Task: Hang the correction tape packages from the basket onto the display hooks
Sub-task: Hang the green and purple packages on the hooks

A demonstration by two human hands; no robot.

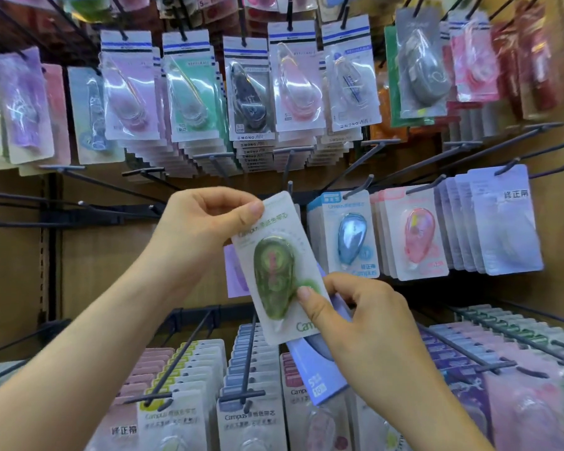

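Both hands raised in front of a pegboard display of hanging stationery packs. Left hand (205,219) pinching the upper left corner of a green correction tape package (275,271) between thumb and forefinger, other fingers curled in. Right hand (368,320) closed around the lower right corner of the same green pack, thumb pressed on its front near the printed brand name, fingers wrapped behind. Also gripped in that right hand, behind the green pack, a lavender package (323,382) with its lower end sticking out below and white numerals showing. Green pack held tilted, top leaning left, in the middle of the display, its top edge just below the tip of an empty hook (289,185); cannot tell whether the hang hole has reached the hook. Just beside it to the right, on the middle row, a blue correction tape pack (347,236), then a pink one (417,237), then a stack of pale lavender packs (502,222), all hanging. Top row crowded with white-carded tape packs (251,99) in pink, green, black and blue. Bottom row of hooks loaded with deep stacks of packs (245,369), seen from above. Bare hooks (79,209) along the left edge of the middle row. Basket not in view
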